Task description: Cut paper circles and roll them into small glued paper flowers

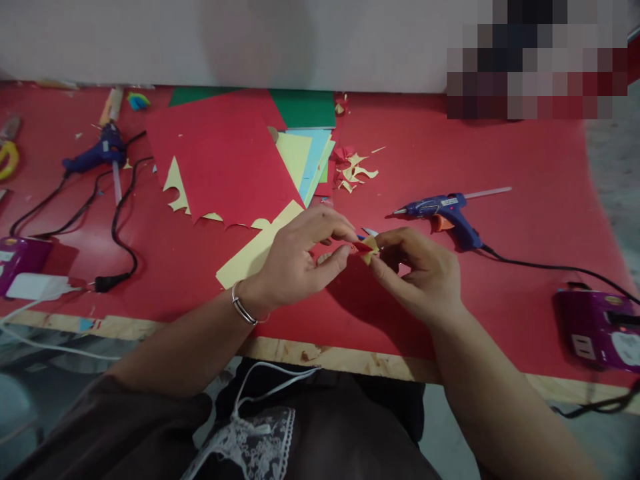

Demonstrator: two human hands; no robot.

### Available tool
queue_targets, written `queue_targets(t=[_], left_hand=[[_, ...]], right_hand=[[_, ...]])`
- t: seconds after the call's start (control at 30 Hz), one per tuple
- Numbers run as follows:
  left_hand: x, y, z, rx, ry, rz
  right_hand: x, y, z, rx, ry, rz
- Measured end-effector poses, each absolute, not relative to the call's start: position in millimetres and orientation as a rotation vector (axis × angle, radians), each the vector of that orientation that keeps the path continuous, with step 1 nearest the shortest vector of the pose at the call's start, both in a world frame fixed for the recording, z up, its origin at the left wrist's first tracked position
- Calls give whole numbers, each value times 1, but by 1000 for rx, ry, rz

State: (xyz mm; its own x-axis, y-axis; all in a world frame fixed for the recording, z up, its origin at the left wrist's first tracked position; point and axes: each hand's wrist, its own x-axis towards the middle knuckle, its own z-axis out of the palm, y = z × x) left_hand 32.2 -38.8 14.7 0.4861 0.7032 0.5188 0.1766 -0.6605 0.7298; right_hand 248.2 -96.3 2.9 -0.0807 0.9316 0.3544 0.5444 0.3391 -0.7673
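A small red and yellow paper piece (369,249) is held up between the two hands above the near middle of the red table (540,160), its yellow right side pinched between thumb and forefinger of the right hand (423,273). Its red left side is approached by the curved thumb and fingers of the left hand (300,257), though whether it is gripped by them cannot be told. A pale yellow strip (245,261) is partly covered by the left hand, and a blue glue gun (450,212) is laid on the far right of the right hand.
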Motion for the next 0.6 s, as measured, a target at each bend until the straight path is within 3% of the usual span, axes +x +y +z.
queue_targets(t=[0.6], left_hand=[[31,-39,14,2237,756,1074]], right_hand=[[249,-97,2,-1314,-1777,536]])
